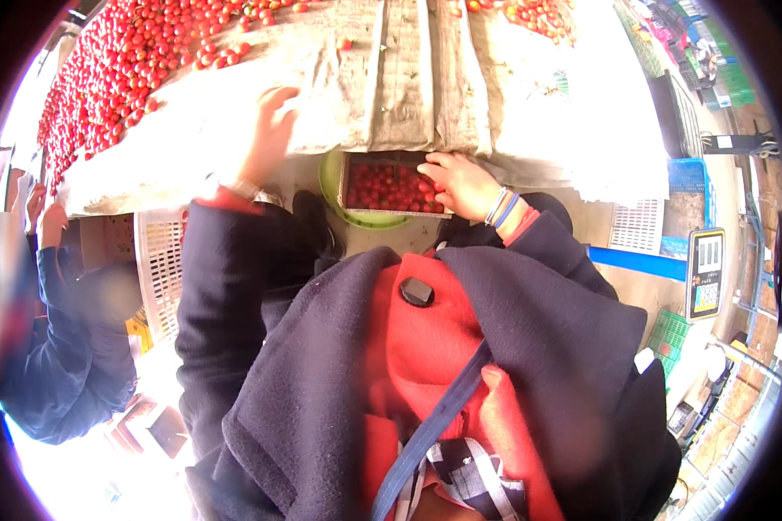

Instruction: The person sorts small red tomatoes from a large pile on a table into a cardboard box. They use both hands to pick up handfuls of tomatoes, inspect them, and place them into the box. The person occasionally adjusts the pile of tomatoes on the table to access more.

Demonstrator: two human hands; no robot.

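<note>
A shallow cardboard box [397,212] holding many small red cherry tomatoes [391,189] sits below the table's near edge, between my knees. A light green round basin [330,179] shows behind and under it. My right hand [466,185] lies over the box's right end, fingers curled above the tomatoes. One tomato shows by its fingertips; whether it is gripped is unclear. My left hand [270,137], washed out by glare, is raised over the table's near edge, fingers apart and nothing visible in them. A single tomato [344,44] lies on the cloth-covered table [339,98] farther back.
A large spread of cherry tomatoes [150,58] covers the table's left side, with a smaller group [541,19] at back right. A white plastic crate [159,273] stands left of me, near another person's arm [52,280]. At right are a digital scale display [705,273] and blue crate [687,176].
</note>
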